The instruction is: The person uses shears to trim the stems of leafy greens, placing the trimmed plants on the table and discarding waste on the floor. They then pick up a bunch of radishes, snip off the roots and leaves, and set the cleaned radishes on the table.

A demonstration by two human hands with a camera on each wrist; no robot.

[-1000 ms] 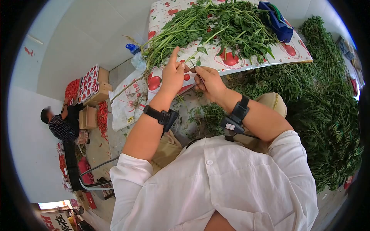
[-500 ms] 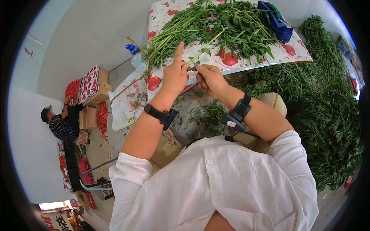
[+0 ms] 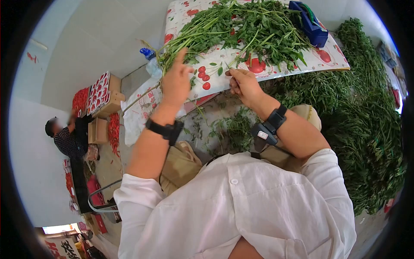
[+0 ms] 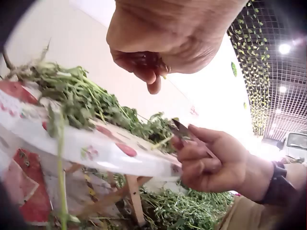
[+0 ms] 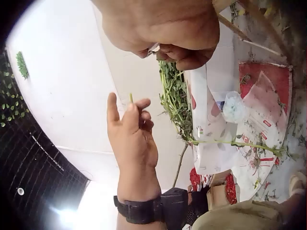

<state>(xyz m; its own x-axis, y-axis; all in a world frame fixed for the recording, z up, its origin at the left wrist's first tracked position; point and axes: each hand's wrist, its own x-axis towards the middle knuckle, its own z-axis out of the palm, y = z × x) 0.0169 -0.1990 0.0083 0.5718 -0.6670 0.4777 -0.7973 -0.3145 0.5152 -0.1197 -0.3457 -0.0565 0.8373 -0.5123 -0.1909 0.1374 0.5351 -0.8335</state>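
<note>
My left hand (image 3: 176, 84), blurred in the head view, is raised over the table's left front with its index finger straight. In the right wrist view its thumb and curled fingers pinch a short piece of green stem (image 5: 131, 98). My right hand (image 3: 246, 86) is at the table's front edge and grips a small knife (image 4: 181, 127), its dark blade pointing up past the fingers in the left wrist view. Behind both hands a heap of leafy green stalks (image 3: 258, 32) lies on the table (image 3: 276, 73) with its fruit-printed cover.
A blue tape dispenser (image 3: 311, 26) stands at the table's back right. More greens (image 3: 358, 129) are piled on the floor to the right. One stalk (image 5: 230, 142) hangs off the table's left end. At far left a person (image 3: 69, 140) sits by boxes (image 3: 98, 131) and red peppers (image 3: 114, 129).
Both hands were together over the table's front edge. My left hand has swung left, away from the right hand, which has shifted slightly right and still grips the knife.
</note>
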